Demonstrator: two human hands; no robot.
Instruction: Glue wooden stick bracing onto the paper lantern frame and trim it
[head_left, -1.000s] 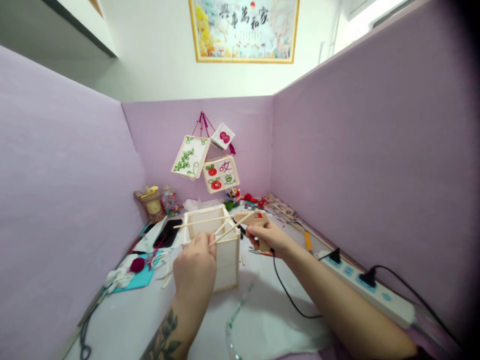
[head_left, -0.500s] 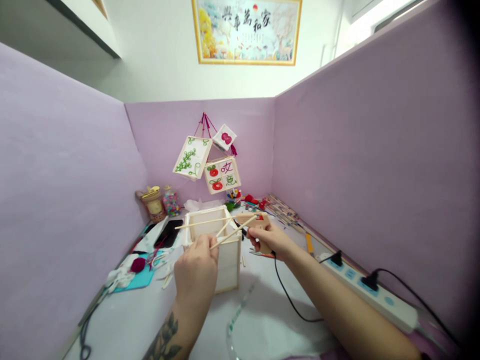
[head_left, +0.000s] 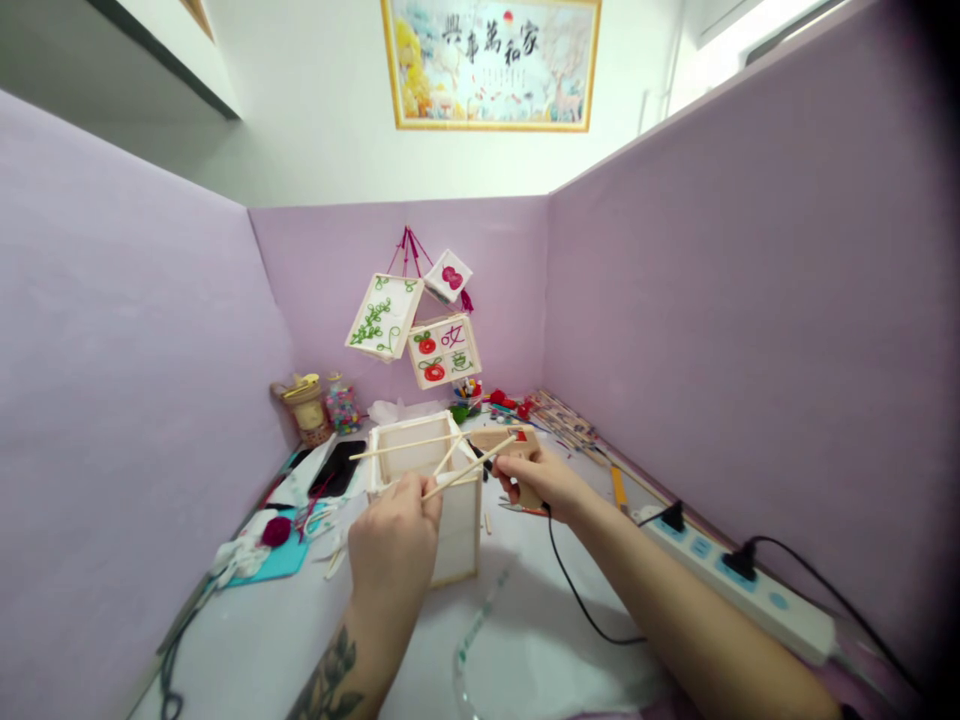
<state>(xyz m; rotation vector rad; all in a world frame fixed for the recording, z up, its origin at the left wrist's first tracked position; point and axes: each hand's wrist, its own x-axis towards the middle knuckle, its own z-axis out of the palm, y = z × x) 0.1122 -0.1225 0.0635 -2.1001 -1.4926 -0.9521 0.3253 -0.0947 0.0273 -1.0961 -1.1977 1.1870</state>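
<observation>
Several thin wooden sticks [head_left: 472, 465] cross each other above a box-shaped wooden frame with white panels [head_left: 458, 530]. My left hand [head_left: 397, 525], in front of the frame, is closed on one of the sticks. To the right, my right hand [head_left: 529, 475] grips a wood-coloured glue gun [head_left: 499, 437] with a black cable. Its dark nozzle points left, close to where the sticks cross. Whether the nozzle touches a stick cannot be made out.
A white power strip [head_left: 750, 585] lies at the right, with the cable in front of it. A phone [head_left: 337, 468], a blue sheet [head_left: 277, 562] and dark red yarn [head_left: 277, 531] are at the left. Loose sticks [head_left: 562, 420] lie at the back right.
My left hand and its stick have shifted very slightly to the right. My right hand and the glue gun look unchanged.
</observation>
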